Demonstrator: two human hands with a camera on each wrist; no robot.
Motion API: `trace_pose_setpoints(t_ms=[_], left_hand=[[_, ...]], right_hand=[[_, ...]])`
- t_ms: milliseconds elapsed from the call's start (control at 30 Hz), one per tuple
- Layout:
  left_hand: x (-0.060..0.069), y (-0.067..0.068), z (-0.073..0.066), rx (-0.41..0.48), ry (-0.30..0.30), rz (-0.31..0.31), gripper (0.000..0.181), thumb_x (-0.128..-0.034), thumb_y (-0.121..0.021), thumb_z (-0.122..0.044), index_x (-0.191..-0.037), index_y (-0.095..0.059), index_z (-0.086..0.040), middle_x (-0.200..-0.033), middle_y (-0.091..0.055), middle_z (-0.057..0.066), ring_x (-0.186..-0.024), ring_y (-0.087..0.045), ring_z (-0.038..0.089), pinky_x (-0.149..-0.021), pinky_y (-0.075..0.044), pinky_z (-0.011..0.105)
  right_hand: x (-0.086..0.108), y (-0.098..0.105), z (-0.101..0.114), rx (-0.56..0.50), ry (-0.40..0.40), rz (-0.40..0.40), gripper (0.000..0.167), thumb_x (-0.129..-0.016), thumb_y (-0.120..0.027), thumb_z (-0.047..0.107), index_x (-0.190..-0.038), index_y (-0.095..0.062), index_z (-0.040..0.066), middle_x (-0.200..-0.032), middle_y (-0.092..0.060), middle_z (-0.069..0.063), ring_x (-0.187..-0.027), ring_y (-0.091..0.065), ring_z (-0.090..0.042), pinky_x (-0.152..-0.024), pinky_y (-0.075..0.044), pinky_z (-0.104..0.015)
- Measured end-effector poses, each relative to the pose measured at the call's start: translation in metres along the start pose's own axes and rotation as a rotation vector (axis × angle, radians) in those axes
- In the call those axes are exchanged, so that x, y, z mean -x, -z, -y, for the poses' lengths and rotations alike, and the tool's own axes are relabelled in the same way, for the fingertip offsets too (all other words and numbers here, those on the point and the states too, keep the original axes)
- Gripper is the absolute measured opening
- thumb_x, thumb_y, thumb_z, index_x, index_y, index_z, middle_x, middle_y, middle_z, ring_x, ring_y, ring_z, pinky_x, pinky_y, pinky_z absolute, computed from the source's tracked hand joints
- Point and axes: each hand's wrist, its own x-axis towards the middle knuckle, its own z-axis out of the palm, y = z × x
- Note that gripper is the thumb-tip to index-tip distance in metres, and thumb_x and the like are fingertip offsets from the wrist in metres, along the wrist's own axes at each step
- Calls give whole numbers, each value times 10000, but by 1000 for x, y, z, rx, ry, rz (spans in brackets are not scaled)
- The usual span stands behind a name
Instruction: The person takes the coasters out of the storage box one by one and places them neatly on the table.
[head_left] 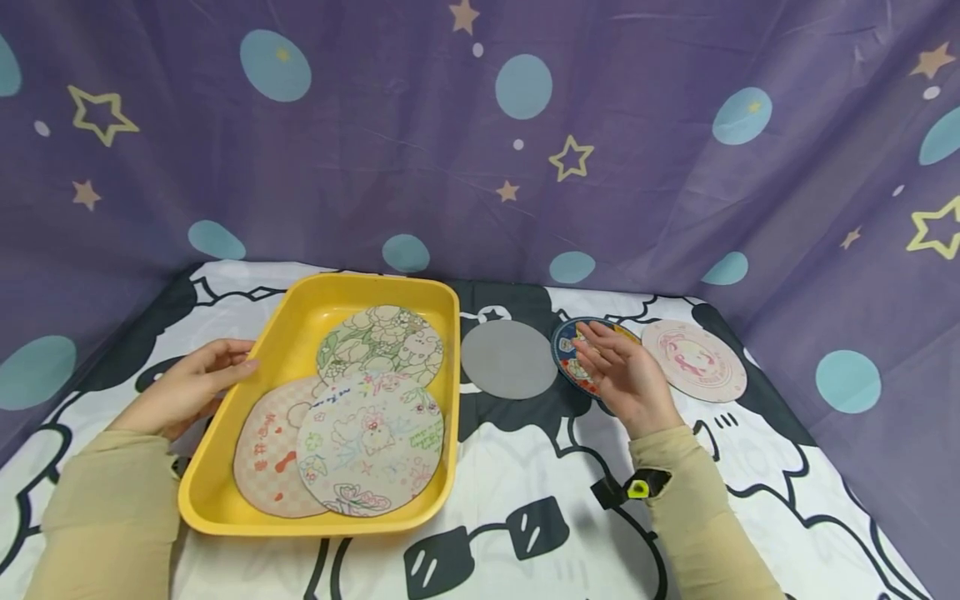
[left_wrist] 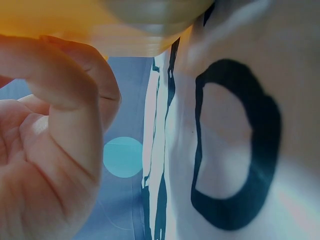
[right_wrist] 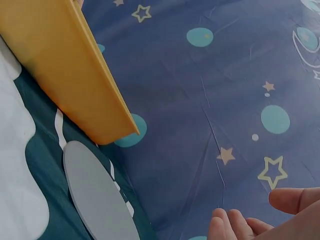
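My left hand (head_left: 197,385) grips the left rim of a yellow tray (head_left: 315,528), thumb over the edge, fingers curled against its underside in the left wrist view. That side is raised off the cloth. Three round printed mats lie overlapping in the tray: a green floral one (head_left: 378,342), a pink checked one (head_left: 266,450) and a pale one with colourful doodles (head_left: 375,450) on top. My right hand (head_left: 628,375) hovers with loosely extended fingers and nothing in it. Behind it lies a blue patterned disc (head_left: 566,346), partly hidden by the fingers.
A plain grey disc (head_left: 510,360) lies just right of the tray, and a pink printed disc (head_left: 697,360) lies beyond my right hand. The table is covered by a black-and-white cartoon cloth (head_left: 525,475). A purple curtain (head_left: 420,167) with stars and dots hangs behind.
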Motion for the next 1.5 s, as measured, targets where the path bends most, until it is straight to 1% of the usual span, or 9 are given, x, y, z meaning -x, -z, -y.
trace_pose_setpoints(t_ms=[133, 267, 367, 567, 700, 867, 1167, 1300, 1500], left_hand=[[1, -1, -1, 10, -1, 2, 731, -1045, -458, -415, -1505, -178, 78, -1380, -403, 249, -925, -593, -10, -789, -573, 273], [1, -1, -1, 14, -6, -3, 730, -1044, -461, -414, -1505, -178, 77, -1383, -402, 251, -926, -597, -3, -791, -571, 274], [0, -1, -1, 8, -3, -7, 742, -1040, -465, -428, -1509, -181, 73, -1387, -403, 254, -928, -596, 0, -791, -569, 269], [0, 0, -2, -12, 18, -12, 768, -1030, -466, -465, -1508, -186, 67, -1404, -394, 256, -944, -593, 12, -803, -566, 262], [0, -1, -2, -17, 26, -14, 777, -1026, -465, -477, -1509, -186, 64, -1406, -393, 254, -950, -593, 26, -809, -568, 269], [0, -1, -2, -7, 13, -6, 759, -1036, -457, -452, -1510, -179, 72, -1408, -392, 267, -947, -590, 11, -802, -565, 264], [1, 0, -1, -8, -3, -10, 759, -1029, -470, -460, -1506, -197, 63, -1391, -406, 260, -945, -599, 18, -801, -571, 283], [1, 0, -2, -13, -2, -16, 755, -1030, -469, -458, -1509, -197, 58, -1397, -406, 257, -935, -598, 4, -800, -571, 279], [0, 0, 0, 0, -17, -7, 720, -1046, -456, -412, -1504, -187, 74, -1381, -411, 254, -929, -591, -9, -790, -573, 283]], right_hand=[[2, -3, -3, 9, 3, 45, 559, -1061, -314, 74, -1589, -131, 89, -1654, -184, -78, -1505, -252, -238, -1192, -273, -271], [2, -6, -5, 21, 14, 87, 559, -1060, -293, 64, -1587, -107, 64, -1655, -161, -105, -1522, -198, -272, -1219, -225, -299], [2, -7, -7, 39, 21, 108, 558, -1057, -293, 67, -1584, -110, 53, -1651, -160, -125, -1523, -185, -288, -1203, -257, -299], [3, -8, -10, 46, 15, 120, 544, -1064, -310, 85, -1581, -142, 73, -1642, -189, -111, -1512, -228, -267, -1134, -349, -272], [4, -7, -11, 27, 10, 127, 539, -1067, -295, 75, -1580, -130, 61, -1651, -174, -117, -1512, -226, -274, -1173, -304, -293], [4, -7, -12, 4, 6, 127, 525, -1070, -295, 71, -1573, -148, 53, -1651, -180, -124, -1502, -257, -279, -1206, -258, -310], [4, -11, -14, 6, 8, 111, 514, -1060, -337, 63, -1559, -210, 62, -1626, -252, -125, -1465, -329, -283, -1199, -285, -315], [2, -15, -15, 22, 12, 126, 506, -1057, -334, 57, -1550, -219, 59, -1624, -251, -138, -1460, -329, -300, -1203, -277, -325], [1, -18, -16, 2, 2, 149, 523, -1056, -339, 58, -1563, -210, 62, -1629, -244, -135, -1474, -314, -301, -1210, -262, -332]])
